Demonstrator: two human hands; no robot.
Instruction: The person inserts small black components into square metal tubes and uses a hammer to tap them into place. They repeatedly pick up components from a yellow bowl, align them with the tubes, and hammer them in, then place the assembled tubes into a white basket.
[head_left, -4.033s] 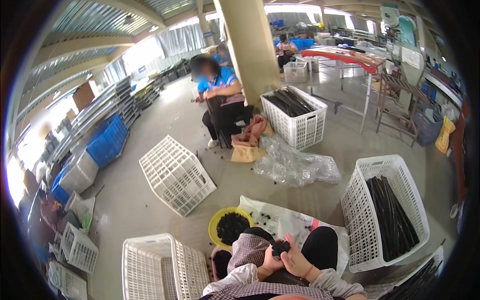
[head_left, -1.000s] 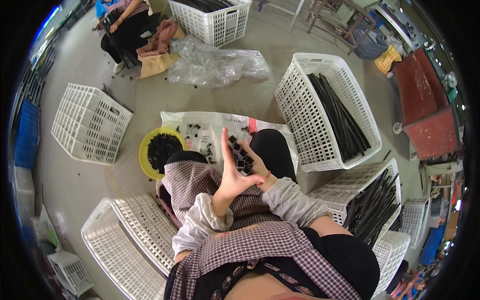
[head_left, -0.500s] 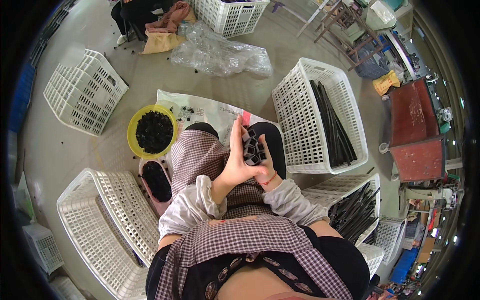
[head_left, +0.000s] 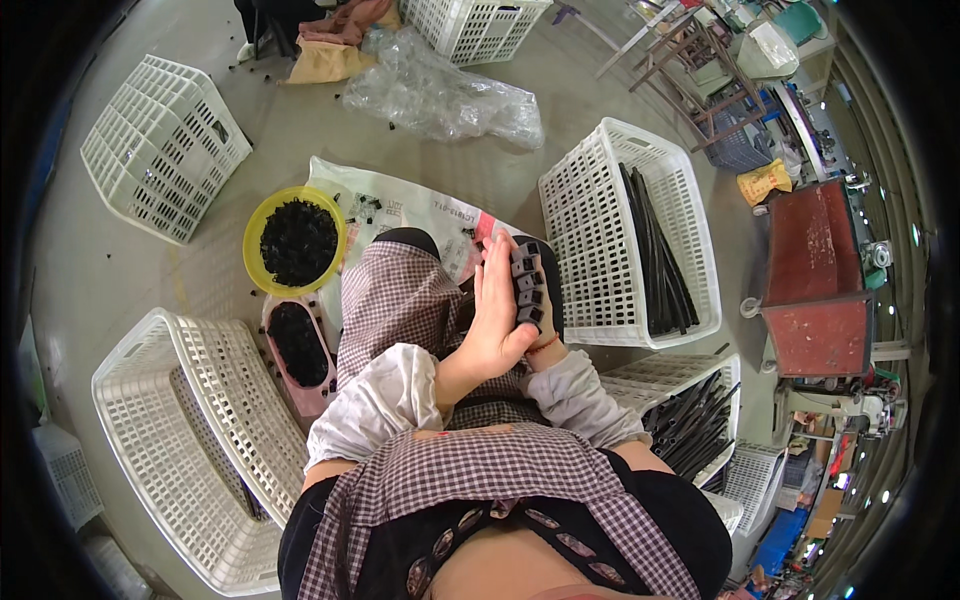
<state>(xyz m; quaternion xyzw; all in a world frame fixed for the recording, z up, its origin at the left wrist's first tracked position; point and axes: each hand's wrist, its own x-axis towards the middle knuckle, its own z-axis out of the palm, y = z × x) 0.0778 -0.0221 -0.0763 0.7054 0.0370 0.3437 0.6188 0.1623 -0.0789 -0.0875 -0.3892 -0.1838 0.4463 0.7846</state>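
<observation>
Between my palms, in front of my lap, is a bundle of short black square tubes (head_left: 527, 285), their cut ends facing up in a rough row. My left hand (head_left: 487, 315) lies along the bundle's left side, fingers straight and together, thumb reaching across its lower end. My right hand (head_left: 546, 318) backs the bundle from the right; most of its fingers are hidden behind the tubes. To the left, a yellow bowl (head_left: 252, 245) holds small black pieces (head_left: 298, 242). Below the bowl, a pink tub (head_left: 311, 400) holds more black pieces.
A white sack (head_left: 410, 205) with loose black bits lies before my knees. At right, white crates (head_left: 590, 250) hold long black strips (head_left: 662, 260). Other white crates (head_left: 165, 150) stand at left. Crumpled clear plastic (head_left: 440, 95) lies ahead, and a red cart (head_left: 815, 280) stands far right.
Both hands have shifted slightly right with the tubes. The ends, clustered before, now form a narrower row, and my palms are closer together. The view has shifted a little.
</observation>
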